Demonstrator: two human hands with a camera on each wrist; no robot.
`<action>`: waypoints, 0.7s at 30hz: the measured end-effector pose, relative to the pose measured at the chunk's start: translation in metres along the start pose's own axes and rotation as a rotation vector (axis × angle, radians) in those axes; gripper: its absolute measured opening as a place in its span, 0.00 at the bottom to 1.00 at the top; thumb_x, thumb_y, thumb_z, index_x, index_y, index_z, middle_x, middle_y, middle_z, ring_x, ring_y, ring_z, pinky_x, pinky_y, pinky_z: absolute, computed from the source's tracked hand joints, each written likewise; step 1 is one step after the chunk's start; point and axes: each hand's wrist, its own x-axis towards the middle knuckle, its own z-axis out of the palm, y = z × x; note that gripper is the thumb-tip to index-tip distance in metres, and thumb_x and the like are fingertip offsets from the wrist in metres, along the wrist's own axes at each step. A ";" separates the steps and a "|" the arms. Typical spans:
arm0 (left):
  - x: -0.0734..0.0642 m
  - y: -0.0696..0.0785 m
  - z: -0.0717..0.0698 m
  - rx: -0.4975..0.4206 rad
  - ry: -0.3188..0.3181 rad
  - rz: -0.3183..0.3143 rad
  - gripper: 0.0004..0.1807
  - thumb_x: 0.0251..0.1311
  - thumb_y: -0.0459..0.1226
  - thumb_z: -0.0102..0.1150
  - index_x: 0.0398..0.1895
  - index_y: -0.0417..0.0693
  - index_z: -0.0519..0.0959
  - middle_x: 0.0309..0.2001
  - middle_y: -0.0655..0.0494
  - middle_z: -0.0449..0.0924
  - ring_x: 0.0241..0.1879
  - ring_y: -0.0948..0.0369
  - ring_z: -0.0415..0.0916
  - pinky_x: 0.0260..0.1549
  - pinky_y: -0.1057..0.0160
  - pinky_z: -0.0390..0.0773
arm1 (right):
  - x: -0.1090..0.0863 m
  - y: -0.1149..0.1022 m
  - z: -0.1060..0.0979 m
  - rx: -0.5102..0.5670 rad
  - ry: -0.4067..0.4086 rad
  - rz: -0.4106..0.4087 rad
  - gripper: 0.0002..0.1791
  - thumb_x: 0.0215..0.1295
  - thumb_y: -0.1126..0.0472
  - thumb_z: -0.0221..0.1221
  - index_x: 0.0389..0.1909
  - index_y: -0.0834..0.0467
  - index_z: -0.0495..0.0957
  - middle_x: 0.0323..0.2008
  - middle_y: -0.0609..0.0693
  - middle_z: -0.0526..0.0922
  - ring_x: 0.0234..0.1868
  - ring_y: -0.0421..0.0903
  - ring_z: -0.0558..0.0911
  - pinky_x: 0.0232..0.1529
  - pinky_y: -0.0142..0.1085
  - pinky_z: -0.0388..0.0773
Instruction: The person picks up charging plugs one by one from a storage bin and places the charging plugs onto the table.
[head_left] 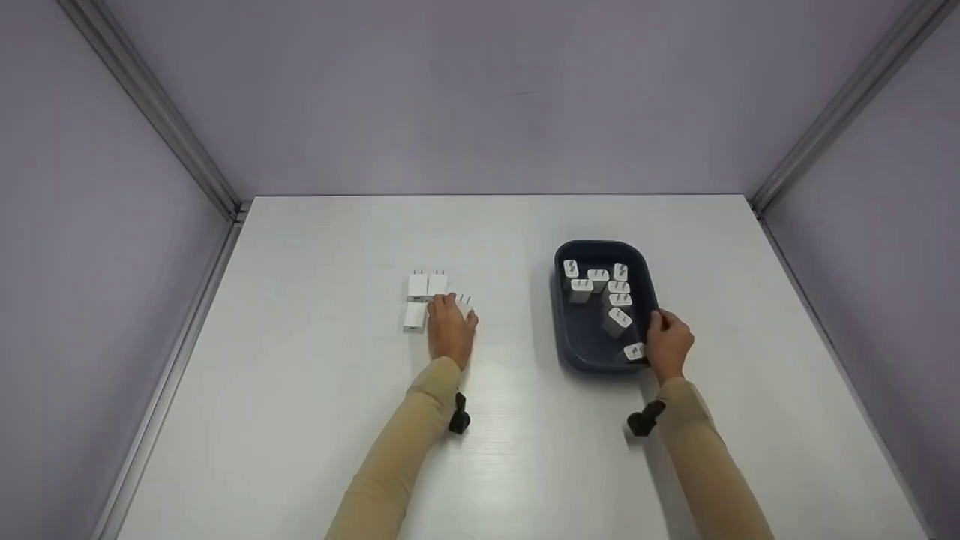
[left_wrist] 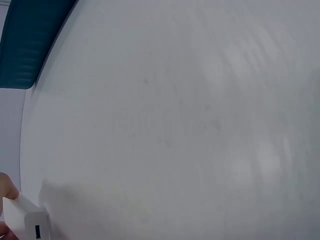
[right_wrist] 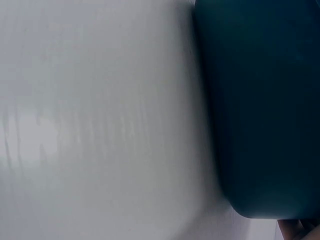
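Supporting the navy tray (head_left: 587, 342): glossy white tabletop (head_left: 517, 412) between lilac-grey walls (head_left: 97, 187).

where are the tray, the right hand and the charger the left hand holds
Tray (head_left: 585, 332): head view, bare inner floor
Right hand (head_left: 670, 346): head view, back of the hand
Charger (left_wrist: 25, 221): left wrist view, white casing

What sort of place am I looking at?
Probably a small work booth: flat lilac-grey wall panels, with straight grey metal rails at their corners, stand around three sides of a smooth white tabletop.
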 end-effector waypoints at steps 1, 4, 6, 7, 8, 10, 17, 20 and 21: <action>0.000 -0.001 -0.001 0.001 0.004 -0.001 0.23 0.61 0.38 0.60 0.56 0.33 0.72 0.51 0.40 0.72 0.54 0.49 0.71 0.57 0.55 0.75 | 0.000 0.000 0.000 0.003 -0.001 0.002 0.19 0.72 0.62 0.48 0.52 0.73 0.76 0.47 0.72 0.81 0.46 0.63 0.81 0.49 0.51 0.76; -0.001 -0.004 -0.002 0.016 0.021 0.007 0.22 0.61 0.38 0.61 0.54 0.32 0.72 0.50 0.40 0.73 0.53 0.48 0.72 0.56 0.55 0.75 | 0.000 -0.001 0.000 0.008 0.003 0.003 0.19 0.72 0.62 0.48 0.52 0.73 0.76 0.47 0.72 0.81 0.45 0.63 0.81 0.49 0.50 0.76; 0.000 -0.006 -0.002 0.026 0.029 0.010 0.22 0.61 0.38 0.61 0.52 0.32 0.73 0.49 0.39 0.73 0.52 0.48 0.72 0.56 0.54 0.75 | 0.000 -0.001 0.000 0.010 0.002 0.005 0.19 0.72 0.62 0.48 0.52 0.73 0.76 0.47 0.72 0.81 0.46 0.63 0.81 0.50 0.51 0.76; 0.000 -0.007 -0.003 0.030 0.033 0.010 0.22 0.61 0.38 0.62 0.52 0.31 0.73 0.49 0.39 0.73 0.52 0.48 0.72 0.56 0.54 0.75 | 0.000 -0.001 0.000 0.012 0.000 0.007 0.19 0.72 0.62 0.48 0.52 0.74 0.76 0.48 0.72 0.81 0.46 0.63 0.81 0.50 0.51 0.76; 0.001 -0.007 -0.004 0.038 0.035 0.010 0.22 0.60 0.38 0.62 0.51 0.31 0.73 0.48 0.39 0.73 0.52 0.48 0.72 0.56 0.54 0.75 | 0.000 -0.001 0.000 0.014 -0.002 0.009 0.19 0.72 0.62 0.48 0.52 0.74 0.76 0.48 0.72 0.81 0.47 0.63 0.81 0.51 0.51 0.76; 0.002 -0.009 -0.004 0.047 0.030 0.002 0.22 0.60 0.38 0.62 0.51 0.30 0.73 0.48 0.38 0.73 0.51 0.47 0.72 0.56 0.54 0.75 | 0.000 0.000 0.000 0.015 -0.008 0.016 0.19 0.72 0.62 0.48 0.52 0.73 0.76 0.49 0.72 0.80 0.48 0.64 0.81 0.52 0.51 0.76; 0.003 -0.013 -0.006 0.086 0.006 -0.025 0.22 0.61 0.40 0.61 0.52 0.31 0.72 0.49 0.38 0.75 0.52 0.47 0.73 0.55 0.54 0.76 | 0.000 0.000 0.000 0.017 -0.013 0.028 0.20 0.72 0.62 0.48 0.52 0.73 0.76 0.49 0.72 0.80 0.48 0.64 0.80 0.52 0.52 0.76; 0.004 -0.015 -0.007 0.132 0.018 -0.024 0.24 0.61 0.41 0.62 0.52 0.32 0.73 0.48 0.39 0.76 0.51 0.48 0.73 0.54 0.54 0.76 | 0.000 0.000 0.000 0.014 -0.007 0.019 0.19 0.72 0.62 0.48 0.52 0.73 0.76 0.47 0.72 0.81 0.46 0.63 0.81 0.51 0.51 0.76; 0.005 -0.015 -0.008 0.147 0.023 -0.026 0.24 0.60 0.41 0.62 0.52 0.32 0.73 0.48 0.40 0.76 0.51 0.48 0.73 0.53 0.54 0.76 | -0.001 0.000 0.000 0.012 -0.003 0.015 0.19 0.72 0.62 0.48 0.51 0.73 0.77 0.47 0.72 0.81 0.46 0.63 0.81 0.50 0.51 0.76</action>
